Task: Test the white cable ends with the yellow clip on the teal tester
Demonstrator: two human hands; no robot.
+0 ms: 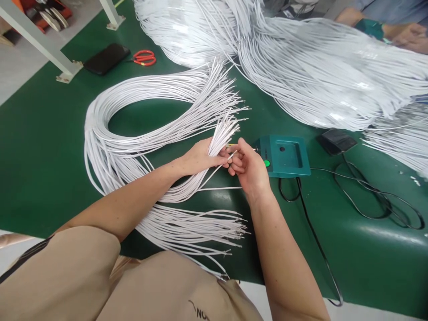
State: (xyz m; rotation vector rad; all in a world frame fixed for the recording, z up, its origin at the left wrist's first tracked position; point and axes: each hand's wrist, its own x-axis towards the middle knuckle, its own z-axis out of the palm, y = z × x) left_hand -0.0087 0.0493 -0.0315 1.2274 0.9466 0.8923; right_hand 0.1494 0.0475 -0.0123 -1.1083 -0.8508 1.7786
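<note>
My left hand (200, 158) is closed around a bundle of thin white cables (222, 133), whose cut ends fan out above the thumb. One cable end (231, 156) sticks out apart from the bundle, at my left fingertips. My right hand (249, 167) is beside it, palm toward the bundle. Its fingers are loosely curled and the thumb is apart from them; I see no grip on the cable. Just behind the right hand stands a small teal machine (290, 156) with a green button; its left end is partly hidden by that hand.
A looped bundle of white cables (96, 129) lies to the left, with more ends (214, 227) near my body. Large cable heaps (301, 67) cover the back. Red-handled scissors (144, 58), a black phone (107, 59), a black box (336, 141) and cords rest on the green table. Another person's hand (409, 35) is at the far right.
</note>
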